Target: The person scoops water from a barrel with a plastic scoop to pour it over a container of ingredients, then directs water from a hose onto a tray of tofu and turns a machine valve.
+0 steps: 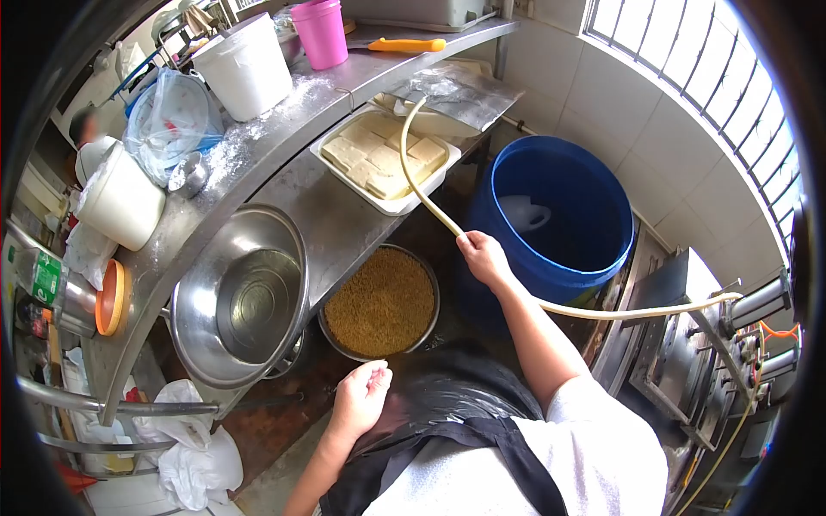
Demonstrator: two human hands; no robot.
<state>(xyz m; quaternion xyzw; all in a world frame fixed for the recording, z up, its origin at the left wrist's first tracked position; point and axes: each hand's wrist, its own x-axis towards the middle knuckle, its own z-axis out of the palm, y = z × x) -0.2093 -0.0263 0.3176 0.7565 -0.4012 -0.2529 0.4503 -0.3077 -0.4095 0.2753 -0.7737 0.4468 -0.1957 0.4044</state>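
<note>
My right hand (487, 260) is wrapped round a pale hose (447, 220), in front of the big blue barrel (564, 211). One end of the hose arcs up over the white tray of tofu blocks (379, 159); its other part runs behind my forearm to the right. Inside the barrel a whitish jug-like thing (525, 213) with a handle shows. My left hand (361, 397) is closed, fingers curled, and nothing shows in it. It hovers just below a round metal basin of yellow-brown grains (380, 301), apart from it.
A large steel bowl (249, 297) sits on the metal counter at left. The shelf above carries white buckets (245, 69), a pink bucket (319, 34) and a yellow-handled knife (406, 45). Metal equipment (680, 335) stands at right; white plastic bags (194, 456) hang lower left. Someone is at far left.
</note>
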